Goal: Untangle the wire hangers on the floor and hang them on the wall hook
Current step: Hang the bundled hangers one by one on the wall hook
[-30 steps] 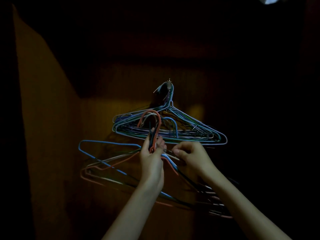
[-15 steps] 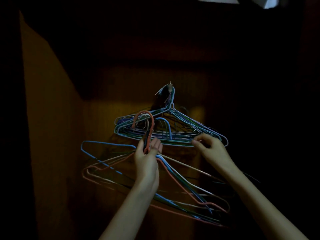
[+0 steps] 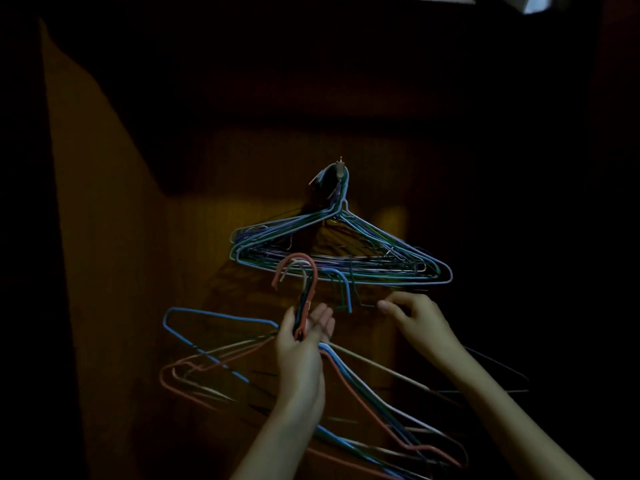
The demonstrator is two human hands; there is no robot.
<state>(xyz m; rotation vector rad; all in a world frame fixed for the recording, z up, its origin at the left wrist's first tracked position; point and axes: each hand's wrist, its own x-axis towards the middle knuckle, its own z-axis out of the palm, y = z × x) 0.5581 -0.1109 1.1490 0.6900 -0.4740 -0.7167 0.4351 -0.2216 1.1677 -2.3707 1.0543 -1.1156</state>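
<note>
- Head camera gives me a very dim scene, a brown wooden wall lit in a warm patch behind the work.
- I see a thick bunch of hung wire hangers already on the wall hook, their necks crowded together at the hook and their blue, green and purple shoulders fanned out below.
- My left hand is raised just under that bunch, thumb and fingers wrapped around the gathered necks of a second, loose cluster of hangers.
- From that grip the red hook curls up highest, overlapping the lower bars of the hung bunch; a pale hook sits just inside it.
- A blue hook rises just to the right of the left hand, between the two hands.
- The held hangers spread downward and out to both sides: a blue hanger juts left, red and pale wires trail to the lower right.
- My right hand is up beside the blue hook, fingers curled with the thumb toward them; a thin dark wire runs at its fingertips, but I cannot tell in this light whether it is actually pinched.
</note>
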